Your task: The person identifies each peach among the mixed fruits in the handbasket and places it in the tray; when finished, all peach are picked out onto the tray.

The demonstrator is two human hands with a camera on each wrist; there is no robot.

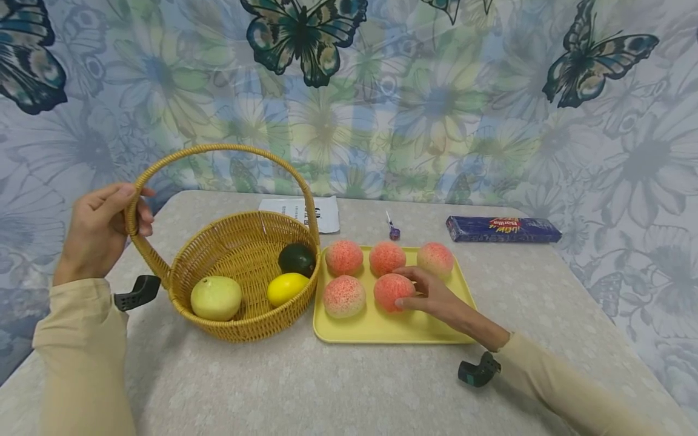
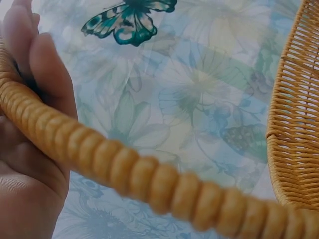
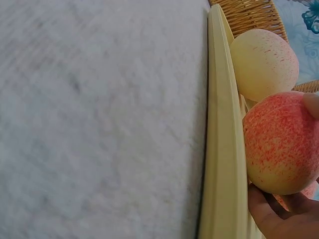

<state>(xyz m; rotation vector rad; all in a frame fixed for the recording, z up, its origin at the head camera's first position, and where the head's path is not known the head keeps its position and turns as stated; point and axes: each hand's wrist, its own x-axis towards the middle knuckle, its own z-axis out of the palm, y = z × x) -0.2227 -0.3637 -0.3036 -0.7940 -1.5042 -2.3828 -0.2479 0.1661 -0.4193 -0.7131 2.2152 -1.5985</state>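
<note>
At the left, my left hand (image 1: 98,227) grips the wrapped handle (image 1: 218,147) of a round wicker basket (image 1: 240,330). Inside the basket are a pale green round fruit (image 1: 216,298), a yellow lemon (image 1: 287,289) and a dark green avocado (image 1: 297,260). My right hand (image 1: 436,298) holds a pink peach (image 1: 391,293) at the front of a yellow tray (image 1: 376,336), thumb on the near side and fingers behind it. Several other peaches sit on the tray, among them a paler speckled peach (image 1: 344,297) to its left. In the right wrist view, the held peach (image 3: 281,144) overlaps the tray rim (image 3: 222,124).
Behind the basket lies a white printed packet (image 1: 325,213). A purple-wrapped lollipop (image 1: 394,232) is behind the tray, and a blue Barilla box (image 1: 501,230) lies at the back right. A butterfly-patterned cloth (image 1: 382,121) hangs behind the table (image 1: 327,393).
</note>
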